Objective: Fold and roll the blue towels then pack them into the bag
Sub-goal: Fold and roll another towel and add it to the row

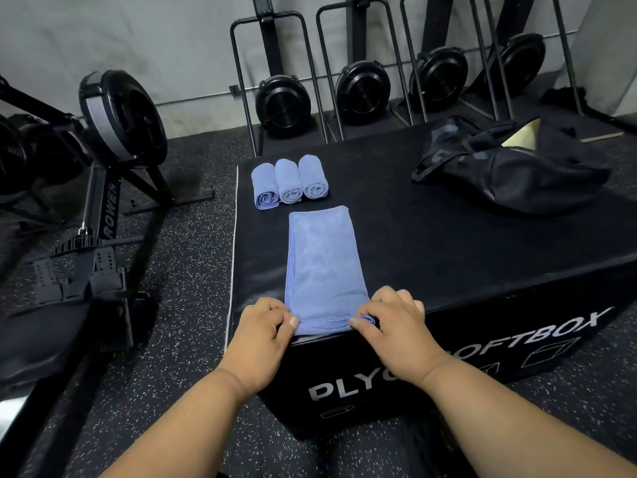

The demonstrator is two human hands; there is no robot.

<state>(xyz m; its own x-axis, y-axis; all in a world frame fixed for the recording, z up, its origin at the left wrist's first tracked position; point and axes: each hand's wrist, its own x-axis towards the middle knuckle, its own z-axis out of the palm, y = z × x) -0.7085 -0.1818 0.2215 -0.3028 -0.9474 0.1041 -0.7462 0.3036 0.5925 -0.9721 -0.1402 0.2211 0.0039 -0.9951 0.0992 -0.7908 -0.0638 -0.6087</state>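
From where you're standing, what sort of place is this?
Most likely a gym. A rowing machine stands at the left on speckled rubber flooring, more fan-wheel machines are stored upright against the wall, and the towels are being rolled on a black plyo soft box.

— Dim, cool light is falling from overhead, barely lifting the matte black padded box (pixel 448 236)?

— Yes; wide-angle distortion is bending the edges, and corners are softening into murk.
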